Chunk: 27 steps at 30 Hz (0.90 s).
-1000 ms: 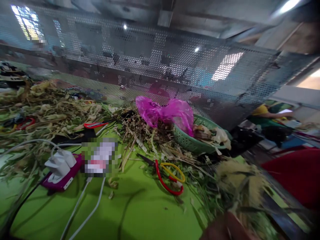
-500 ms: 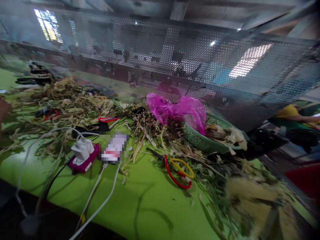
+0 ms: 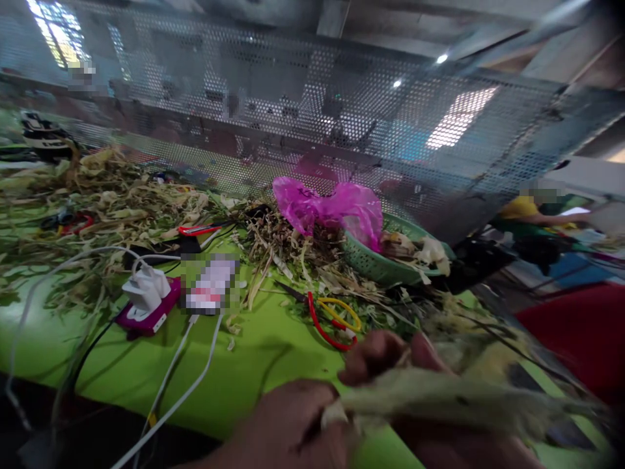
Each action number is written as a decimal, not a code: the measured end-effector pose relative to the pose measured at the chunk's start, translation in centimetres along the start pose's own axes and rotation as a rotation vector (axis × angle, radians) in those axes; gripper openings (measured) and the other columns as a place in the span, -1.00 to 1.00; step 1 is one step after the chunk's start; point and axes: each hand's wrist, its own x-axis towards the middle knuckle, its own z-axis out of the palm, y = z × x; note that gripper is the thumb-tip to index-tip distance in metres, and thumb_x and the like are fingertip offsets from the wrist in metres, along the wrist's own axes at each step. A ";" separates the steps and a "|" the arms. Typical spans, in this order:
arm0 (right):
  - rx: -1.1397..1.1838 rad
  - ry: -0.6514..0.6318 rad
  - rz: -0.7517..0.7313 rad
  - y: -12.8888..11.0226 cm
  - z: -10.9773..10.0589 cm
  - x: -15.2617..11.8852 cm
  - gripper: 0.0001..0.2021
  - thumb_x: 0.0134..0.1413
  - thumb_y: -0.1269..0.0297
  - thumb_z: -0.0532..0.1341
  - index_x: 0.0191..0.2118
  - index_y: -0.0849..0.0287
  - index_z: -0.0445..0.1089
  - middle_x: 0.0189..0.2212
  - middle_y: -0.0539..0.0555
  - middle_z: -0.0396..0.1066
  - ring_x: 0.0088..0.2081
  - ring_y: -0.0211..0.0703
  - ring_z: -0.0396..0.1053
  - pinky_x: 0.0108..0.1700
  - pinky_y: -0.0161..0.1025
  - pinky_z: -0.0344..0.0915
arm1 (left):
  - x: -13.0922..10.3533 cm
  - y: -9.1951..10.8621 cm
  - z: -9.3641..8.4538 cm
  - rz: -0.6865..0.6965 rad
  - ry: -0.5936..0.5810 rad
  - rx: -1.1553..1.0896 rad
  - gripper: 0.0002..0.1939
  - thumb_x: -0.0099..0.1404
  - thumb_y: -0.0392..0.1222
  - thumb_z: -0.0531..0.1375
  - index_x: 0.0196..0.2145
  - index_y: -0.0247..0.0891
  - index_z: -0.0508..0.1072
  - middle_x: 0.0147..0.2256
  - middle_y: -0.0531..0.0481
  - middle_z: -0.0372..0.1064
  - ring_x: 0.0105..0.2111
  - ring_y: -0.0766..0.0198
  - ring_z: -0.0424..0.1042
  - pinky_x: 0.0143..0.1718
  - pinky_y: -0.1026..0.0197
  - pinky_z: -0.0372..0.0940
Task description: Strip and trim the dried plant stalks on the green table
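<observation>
The tabletop (image 3: pixel 254 365) is bright green. Directly on it lie scissors (image 3: pixel 336 320) with one red and one yellow handle loop, a pixelated phone (image 3: pixel 212 283) and a purple power strip (image 3: pixel 149 314) bearing white plugs. Dried leaf and stalk scraps (image 3: pixel 122 202) cover the far left and middle. A red-handled cutter (image 3: pixel 199 230) rests among them. At the right stands a green basket (image 3: pixel 375 267), its base apparently on scraps, though clutter obscures the contact.
</observation>
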 end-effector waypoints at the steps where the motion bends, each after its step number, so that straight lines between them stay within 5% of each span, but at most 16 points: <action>1: 0.059 0.011 0.022 -0.2 -0.2 0.7 -0.57 0.07 -0.17 0.14 -0.21 0.06 0.51 -0.23 0.15 0.49 -0.19 0.03 0.43 -0.16 -0.09 0.38 | 0.8 0.1 0.0 -0.020 0.050 -0.036 -0.64 0.24 0.10 0.07 -0.41 -0.24 0.45 -0.46 0.00 0.34 -0.45 0.27 0.26 -0.45 0.27 0.10; 3: 0.092 0.051 0.007 -0.2 -0.7 1.9 -0.62 0.01 -0.09 0.25 -0.17 0.06 0.51 -0.14 0.10 0.48 -0.12 -0.01 0.41 -0.04 -0.12 0.33 | 2.2 0.0 0.1 -0.038 0.118 -0.142 -0.62 0.28 0.11 0.02 -0.28 -0.25 0.44 -0.36 -0.01 0.37 -0.35 0.25 0.29 -0.36 0.27 0.16; 9: -0.197 0.130 -0.085 1.1 -1.9 3.9 -0.76 -0.08 0.17 0.37 -0.26 0.14 0.53 -0.34 0.04 0.52 -0.31 -0.13 0.42 -0.15 -0.22 0.31 | 5.6 -1.1 1.1 0.089 0.075 -0.328 -0.56 0.23 -0.02 0.16 0.03 -0.24 0.37 -0.06 -0.08 0.39 -0.03 0.14 0.30 0.03 0.15 0.16; 15: -0.377 0.087 -0.188 0.2 -2.5 4.9 -0.75 -0.08 0.18 0.35 -0.26 0.19 0.53 -0.34 0.06 0.53 -0.32 -0.11 0.43 -0.23 -0.21 0.31 | 7.0 -1.1 0.9 0.062 0.094 -0.335 -0.68 0.24 -0.05 0.12 -0.13 -0.27 0.44 -0.17 -0.09 0.43 -0.14 0.16 0.34 -0.06 0.15 0.21; 24: -0.275 0.149 -0.250 0.3 -3.0 4.9 -0.78 -0.15 0.18 0.39 -0.36 0.19 0.51 -0.40 0.06 0.52 -0.34 -0.11 0.43 -0.19 -0.17 0.32 | 7.3 -1.3 0.7 0.014 0.081 -0.539 -0.73 0.16 -0.07 0.23 -0.26 -0.31 0.39 -0.34 -0.05 0.40 -0.39 0.31 0.34 -0.26 0.23 0.23; 27: -0.229 0.190 -0.287 0.4 -3.3 4.9 -0.77 -0.15 0.24 0.39 -0.28 0.16 0.49 -0.31 0.06 0.53 -0.27 -0.10 0.43 -0.17 -0.20 0.32 | 7.7 -1.4 0.8 0.071 0.204 -0.467 -0.74 0.14 -0.08 0.26 -0.30 -0.30 0.34 -0.37 -0.03 0.40 -0.40 0.30 0.35 -0.29 0.23 0.24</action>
